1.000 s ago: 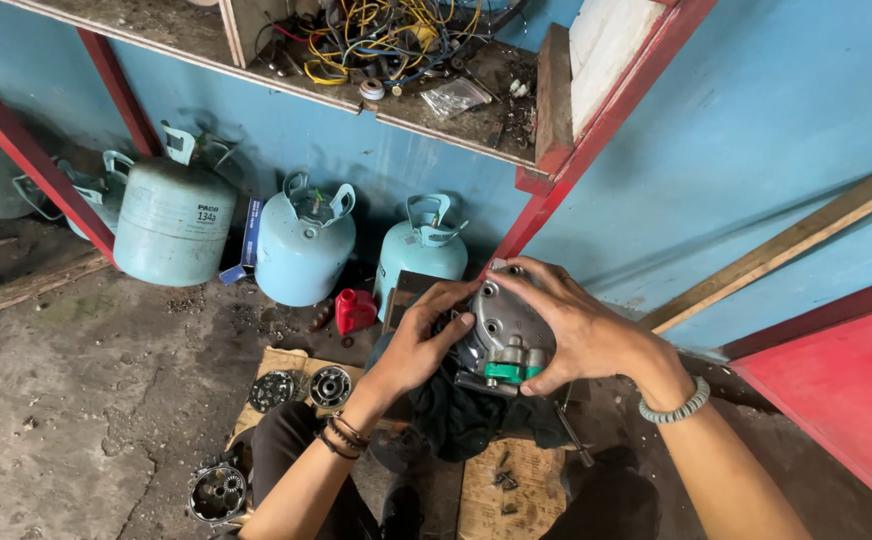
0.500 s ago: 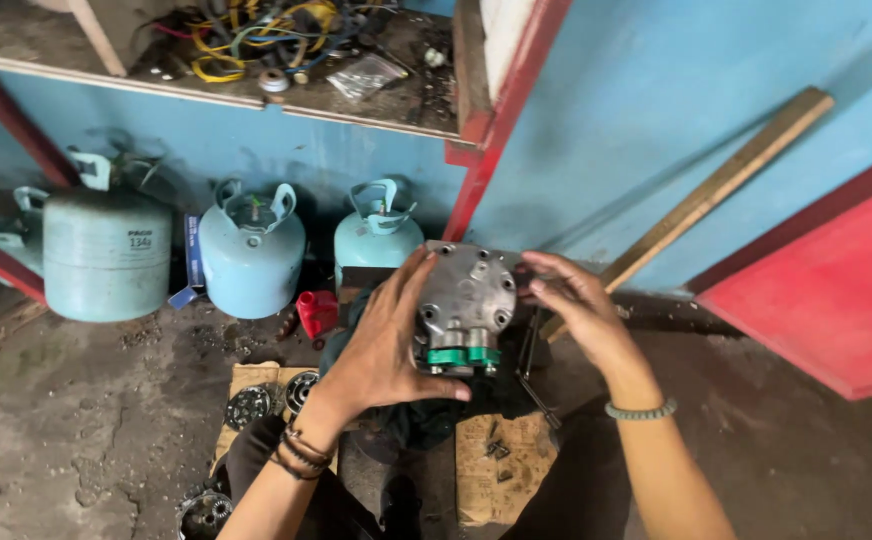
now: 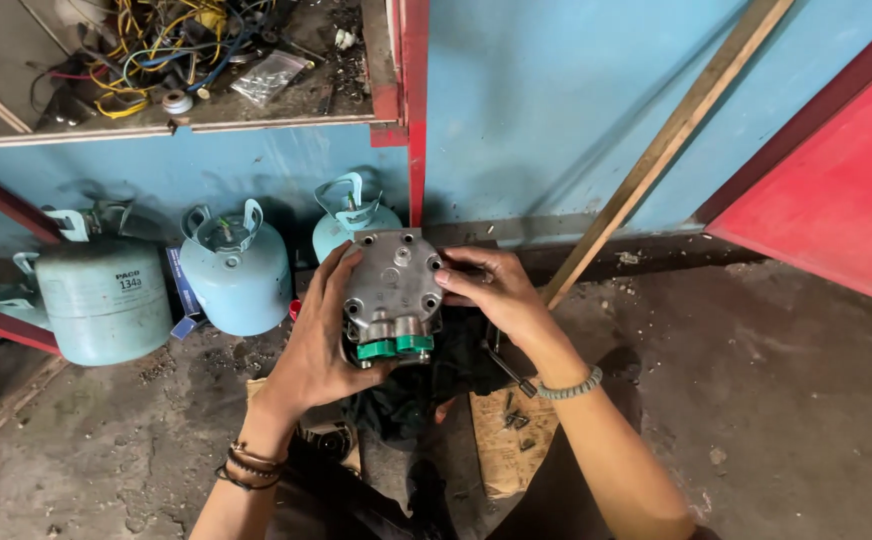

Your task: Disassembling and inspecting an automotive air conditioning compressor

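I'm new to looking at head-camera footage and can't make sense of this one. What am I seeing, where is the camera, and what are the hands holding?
The camera sits on a person's head and looks down, so the two bare arms coming up from the bottom are the wearer's own. Both hands grip a grey cast-metal machine part with bolt holes around its face and two green caps at its lower edge. The left hand, with dark bracelets on the wrist, cups its left side; the right hand, with a pale beaded bracelet, holds the right side. Below them lie a dark cloth and pieces of cardboard with small bolts on a dirty concrete floor. Three pale blue gas cylinders stand against the blue wall. A shelf above holds tangled wires, and a wooden strip leans on the wall.
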